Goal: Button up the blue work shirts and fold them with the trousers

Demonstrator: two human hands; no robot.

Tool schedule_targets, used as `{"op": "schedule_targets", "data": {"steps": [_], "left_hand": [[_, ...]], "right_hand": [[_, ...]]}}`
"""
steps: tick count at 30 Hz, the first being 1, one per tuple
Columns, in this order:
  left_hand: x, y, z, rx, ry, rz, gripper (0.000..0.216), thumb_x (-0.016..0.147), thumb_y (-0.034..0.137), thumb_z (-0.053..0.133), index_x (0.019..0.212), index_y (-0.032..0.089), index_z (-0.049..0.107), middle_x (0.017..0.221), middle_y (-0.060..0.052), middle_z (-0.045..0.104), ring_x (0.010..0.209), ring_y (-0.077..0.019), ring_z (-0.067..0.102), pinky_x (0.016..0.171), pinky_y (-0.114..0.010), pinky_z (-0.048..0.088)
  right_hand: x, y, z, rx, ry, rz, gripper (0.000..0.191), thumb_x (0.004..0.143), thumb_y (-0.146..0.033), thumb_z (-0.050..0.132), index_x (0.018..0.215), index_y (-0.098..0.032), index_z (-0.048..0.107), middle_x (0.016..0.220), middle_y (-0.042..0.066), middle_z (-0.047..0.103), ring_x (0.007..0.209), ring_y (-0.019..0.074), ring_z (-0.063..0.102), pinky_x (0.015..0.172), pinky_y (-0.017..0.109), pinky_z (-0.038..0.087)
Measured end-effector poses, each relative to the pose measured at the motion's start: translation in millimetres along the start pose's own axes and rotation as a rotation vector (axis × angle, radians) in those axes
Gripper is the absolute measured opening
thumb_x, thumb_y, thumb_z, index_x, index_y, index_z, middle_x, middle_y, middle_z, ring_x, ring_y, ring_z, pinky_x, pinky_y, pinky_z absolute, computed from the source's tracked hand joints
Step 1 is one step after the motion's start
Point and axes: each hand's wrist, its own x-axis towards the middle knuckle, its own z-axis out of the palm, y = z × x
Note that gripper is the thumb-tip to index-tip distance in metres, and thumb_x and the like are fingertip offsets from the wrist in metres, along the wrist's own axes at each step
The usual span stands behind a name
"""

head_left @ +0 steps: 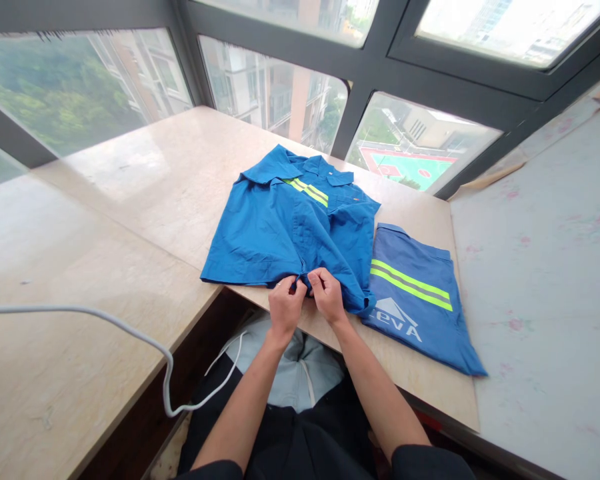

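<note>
A blue work shirt [265, 233] with yellow-green and grey reflective stripes lies front side up on the windowsill board, its collar toward the window. Both hands pinch its bottom hem near the front opening, at the board's front edge. My left hand [286, 303] has its fingers closed on the hem left of the opening. Close beside it, my right hand [327, 293] is closed on the hem on the other side. A small bit of bunched fabric shows between the two hands; whether a button is there I cannot tell.
To the right lies a folded blue garment [413, 267] with reflective stripes and white lettering. A white cable [125, 327] crosses the left part of the pale board [80, 253] and hangs over its edge. Windows stand behind, and a flowered wall [545, 267] rises at right.
</note>
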Motion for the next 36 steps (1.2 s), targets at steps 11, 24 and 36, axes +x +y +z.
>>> {"op": "schedule_targets", "data": {"steps": [11,24,36], "left_hand": [[8,2,-8,-0.342,-0.180,-0.174,0.028,0.082,0.034,0.054,0.059,0.018,0.058,0.052,0.004,0.048,0.048,-0.0094,0.042,0.047,-0.021,0.034],[8,-2,-8,-0.409,-0.218,-0.134,0.024,0.086,0.038,0.059,0.088,0.019,0.074,0.078,-0.003,0.068,0.060,-0.0123,0.058,0.056,-0.023,0.047],[19,1,-11,-0.555,-0.118,-0.401,0.026,0.083,0.042,0.059,0.085,0.017,0.065,0.045,0.005,0.054,0.038,-0.0117,0.051,0.040,-0.020,0.041]], "right_hand": [[3,-3,-4,0.210,-0.033,0.130,0.040,0.091,-0.057,0.049,0.073,-0.022,0.052,0.058,-0.005,0.045,0.050,0.0115,0.044,0.049,0.024,0.037],[0,-4,-6,0.013,0.022,-0.167,0.031,0.086,-0.039,0.066,0.113,-0.023,0.065,0.111,0.008,0.062,0.092,0.0204,0.060,0.077,0.033,0.052],[-2,-3,-7,0.050,-0.028,-0.158,0.017,0.092,-0.030,0.056,0.085,-0.021,0.068,0.087,0.005,0.069,0.083,0.0191,0.063,0.077,0.031,0.049]]}}
